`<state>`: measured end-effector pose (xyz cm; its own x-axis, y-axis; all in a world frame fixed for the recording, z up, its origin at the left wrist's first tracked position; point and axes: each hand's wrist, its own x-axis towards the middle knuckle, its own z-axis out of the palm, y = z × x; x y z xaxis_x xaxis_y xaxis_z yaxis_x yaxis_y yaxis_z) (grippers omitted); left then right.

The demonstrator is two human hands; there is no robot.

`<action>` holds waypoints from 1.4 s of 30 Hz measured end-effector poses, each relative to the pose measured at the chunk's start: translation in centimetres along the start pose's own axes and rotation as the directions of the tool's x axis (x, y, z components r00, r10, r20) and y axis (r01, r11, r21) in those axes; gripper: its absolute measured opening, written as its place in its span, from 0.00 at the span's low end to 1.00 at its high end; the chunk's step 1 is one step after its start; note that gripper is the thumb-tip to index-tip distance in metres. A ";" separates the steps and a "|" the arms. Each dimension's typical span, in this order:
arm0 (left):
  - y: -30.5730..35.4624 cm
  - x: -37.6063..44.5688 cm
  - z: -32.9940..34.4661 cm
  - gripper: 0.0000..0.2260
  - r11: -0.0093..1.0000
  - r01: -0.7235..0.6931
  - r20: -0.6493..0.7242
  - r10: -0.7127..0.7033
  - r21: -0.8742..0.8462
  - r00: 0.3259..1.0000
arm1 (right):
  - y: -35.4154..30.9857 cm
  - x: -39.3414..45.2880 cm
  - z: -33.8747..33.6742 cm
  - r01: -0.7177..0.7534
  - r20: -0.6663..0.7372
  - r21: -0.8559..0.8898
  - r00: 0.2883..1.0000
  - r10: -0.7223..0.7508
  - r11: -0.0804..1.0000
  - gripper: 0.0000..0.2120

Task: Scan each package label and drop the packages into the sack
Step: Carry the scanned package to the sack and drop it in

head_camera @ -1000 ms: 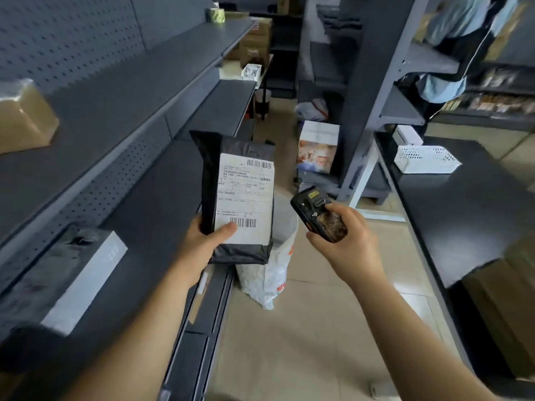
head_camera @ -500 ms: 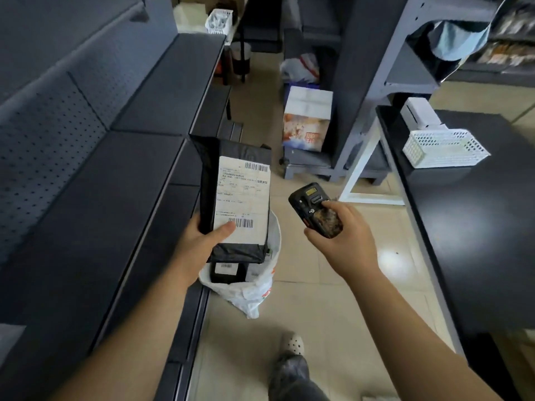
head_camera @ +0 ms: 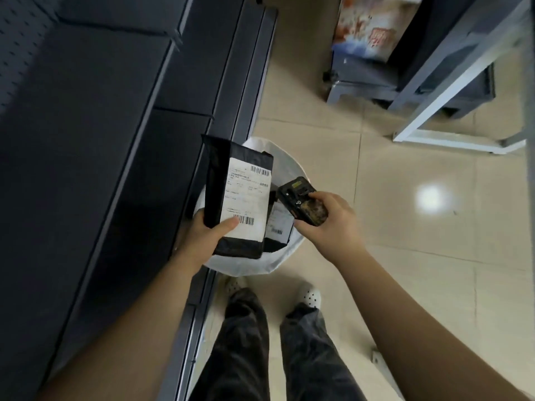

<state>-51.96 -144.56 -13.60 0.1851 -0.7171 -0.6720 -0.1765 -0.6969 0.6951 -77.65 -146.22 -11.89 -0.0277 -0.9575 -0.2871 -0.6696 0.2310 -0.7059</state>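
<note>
Black poly mailer package [head_camera: 223, 175] with white shipping label [head_camera: 246, 201] facing up, 2 barcodes on label, 1 top right, 1 bottom. Left hand [head_camera: 207, 231] grips package at its near-left corner, thumb lying across label's lower edge next to bottom barcode, other fingers hidden behind it. Package held upright-ish, above the left side of white plastic sack [head_camera: 289, 169], which stands open on floor against base of dark shelf unit [head_camera: 101, 140] on the left. Second black package [head_camera: 279, 224] with white label already inside sack, right of the held one. Right hand [head_camera: 327, 224] curled around handheld scanner [head_camera: 302, 199], thumb on top near its buttons, scanner over sack's right rim, its far end near right edge of held package, contact unclear. Beige tiled floor [head_camera: 405, 212] with light glare on the right. Person's 2 legs in dark trousers [head_camera: 249, 342] and white perforated clogs [head_camera: 309, 296] near sack. Printed cardboard box [head_camera: 373, 27] on low grey stand far right, white-framed rack [head_camera: 451, 91] beside it.
</note>
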 end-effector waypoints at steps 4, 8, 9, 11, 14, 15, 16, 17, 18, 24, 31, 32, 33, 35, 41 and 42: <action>-2.9 4.8 0.3 0.16 0.996 0.027 0.069 -0.033 0.086 0.997 | 1.4 2.7 3.6 -0.103 0.046 -0.073 0.993 0.107 0.992 0.28; -5.0 9.1 1.3 0.18 0.982 0.024 0.131 -0.049 0.189 0.990 | 3.7 3.7 5.3 -0.191 -0.016 -0.141 0.982 0.191 0.971 0.29; -5.4 9.9 1.8 0.20 0.976 0.004 0.156 -0.039 0.216 0.987 | 4.2 3.7 5.5 -0.205 -0.040 -0.158 0.979 0.201 0.966 0.28; -6.1 11.5 3.0 0.20 0.972 -0.017 0.202 -0.032 0.236 0.979 | 5.3 3.6 5.6 -0.234 -0.080 -0.195 0.972 0.223 0.952 0.28; -6.9 13.5 5.4 0.16 0.973 0.018 0.193 -0.064 0.230 0.979 | 6.7 3.5 5.2 -0.271 -0.125 -0.214 0.960 0.249 0.938 0.29; -7.3 14.2 6.3 0.16 0.973 0.044 0.168 -0.083 0.225 0.982 | 7.1 3.4 5.0 -0.282 -0.142 -0.214 0.956 0.256 0.935 0.29; -7.7 14.9 7.3 0.17 0.974 0.068 0.144 -0.101 0.217 0.984 | 7.4 3.3 4.8 -0.289 -0.160 -0.214 0.953 0.258 0.933 0.29; -8.2 15.6 8.2 0.18 0.972 0.089 0.121 -0.117 0.216 0.986 | 7.7 3.3 4.6 -0.291 -0.174 -0.214 0.951 0.257 0.932 0.29; -8.8 16.4 9.2 0.18 0.971 0.101 0.103 -0.126 0.218 0.987 | 8.0 3.4 4.4 -0.289 -0.181 -0.218 0.950 0.253 0.932 0.28; -11.5 22.1 14.3 0.25 0.945 0.131 0.044 -0.151 0.301 0.988 | 9.3 3.9 4.5 -0.169 -0.189 -0.224 0.974 0.127 0.960 0.27; -15.4 26.3 16.3 0.19 0.909 0.083 0.051 -0.113 0.408 0.992 | 10.2 4.8 5.2 -0.061 -0.180 -0.215 0.984 0.022 0.975 0.27; -15.7 26.6 16.5 0.19 0.899 0.071 0.062 -0.108 0.432 0.992 | 10.2 4.8 5.3 -0.053 -0.177 -0.211 0.984 0.015 0.976 0.27; -15.8 26.8 16.6 0.18 0.885 0.055 0.074 -0.100 0.462 0.992 | 10.3 4.9 5.4 -0.051 -0.175 -0.209 0.985 0.014 0.977 0.27; -15.9 27.2 17.0 0.16 0.858 0.034 0.075 -0.084 0.513 0.994 | 10.5 5.0 5.5 -0.053 -0.176 -0.213 0.984 0.016 0.976 0.27; -15.6 28.7 17.9 0.19 0.865 0.042 0.187 -0.155 0.500 0.970 | 11.2 5.2 5.2 -0.071 -0.204 -0.187 0.978 0.032 0.980 0.27; -15.4 28.8 17.8 0.19 0.869 0.054 0.228 -0.189 0.492 0.955 | 11.2 5.2 5.2 -0.073 -0.209 -0.186 0.977 0.033 0.980 0.27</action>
<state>-61.12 -154.66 -48.25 -0.0102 -0.5557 -0.8313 -0.6189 -0.6495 0.4418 -81.44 -147.67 -24.69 -0.2043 -0.9644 -0.1680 -0.7920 0.2637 -0.5507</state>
